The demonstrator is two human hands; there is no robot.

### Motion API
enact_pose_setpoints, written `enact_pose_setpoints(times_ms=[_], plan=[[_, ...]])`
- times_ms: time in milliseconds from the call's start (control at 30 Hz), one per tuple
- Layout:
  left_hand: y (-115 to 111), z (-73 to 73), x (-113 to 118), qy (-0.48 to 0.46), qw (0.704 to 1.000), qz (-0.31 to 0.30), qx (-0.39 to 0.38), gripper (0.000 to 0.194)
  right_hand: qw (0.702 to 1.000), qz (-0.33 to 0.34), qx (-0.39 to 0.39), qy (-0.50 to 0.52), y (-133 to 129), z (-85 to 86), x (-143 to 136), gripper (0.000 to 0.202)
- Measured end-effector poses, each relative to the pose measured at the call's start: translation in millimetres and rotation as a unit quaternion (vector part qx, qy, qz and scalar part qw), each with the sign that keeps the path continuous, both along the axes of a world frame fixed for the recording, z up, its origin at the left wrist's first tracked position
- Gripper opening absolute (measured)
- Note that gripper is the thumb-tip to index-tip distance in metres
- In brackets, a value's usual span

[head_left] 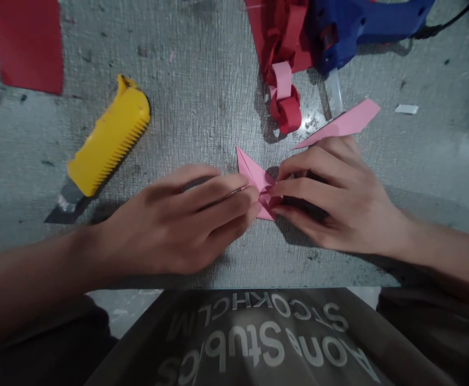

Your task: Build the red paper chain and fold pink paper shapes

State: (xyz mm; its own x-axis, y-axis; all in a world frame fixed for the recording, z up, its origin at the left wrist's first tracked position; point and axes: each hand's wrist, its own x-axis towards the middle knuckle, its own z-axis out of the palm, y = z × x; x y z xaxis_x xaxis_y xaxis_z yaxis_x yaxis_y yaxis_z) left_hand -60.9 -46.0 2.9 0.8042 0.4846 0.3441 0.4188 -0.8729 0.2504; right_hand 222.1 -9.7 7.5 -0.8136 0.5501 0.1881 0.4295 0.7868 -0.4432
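Observation:
A small folded piece of pink paper lies on the table near its front edge, with a pointed tip facing away from me. My left hand presses and grips it from the left, fingers together on its near part. From the right, my right hand pinches its right edge between thumb and fingertips. The fingers hide much of the middle of the fold. Just beyond my right knuckles rests a separate pink paper strip with a pointed left end.
A yellow utility knife lies at left, blade toward me. Red paper is at far left. A red and pink paper chain lies beyond my hands, beside a blue glue gun with a cord. A small white scrap is at right.

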Motion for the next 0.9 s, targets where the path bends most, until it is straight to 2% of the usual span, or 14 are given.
enact_pose_setpoints(times_ms=[67, 167, 333, 667, 767, 900], plan=[[-0.1, 1.0, 1.5, 0.004, 1.000, 0.011, -0.007, 0.014, 1.000, 0.005, -0.006, 0.004, 0.3, 0.0, 0.6, 0.007], [-0.4, 1.6, 4.0, 0.007, 1.000, 0.018, 0.021, 0.011, 0.999, 0.025, -0.001, 0.024, 1.6, -0.9, 2.0, 0.008], [-1.7, 1.8, 6.0, -0.039, 0.997, 0.052, 0.040, 0.003, 0.999, 0.036, -0.005, 0.038, 3.8, -1.8, 3.7, 0.011], [-0.5, 3.9, 6.6, 0.006, 0.995, 0.051, 0.082, 0.013, 0.999, 0.022, 0.003, 0.041, 3.5, -3.6, 3.4, 0.008], [-1.9, 0.7, 7.5, -0.019, 0.995, 0.078, 0.061, 0.009, 0.998, 0.030, 0.015, 0.048, 2.7, -4.5, 3.0, 0.009], [-4.8, -1.2, 6.8, 0.005, 0.995, 0.093, 0.026, 0.011, 0.998, 0.035, 0.037, 0.040, 1.4, -5.7, 3.6, 0.009]])
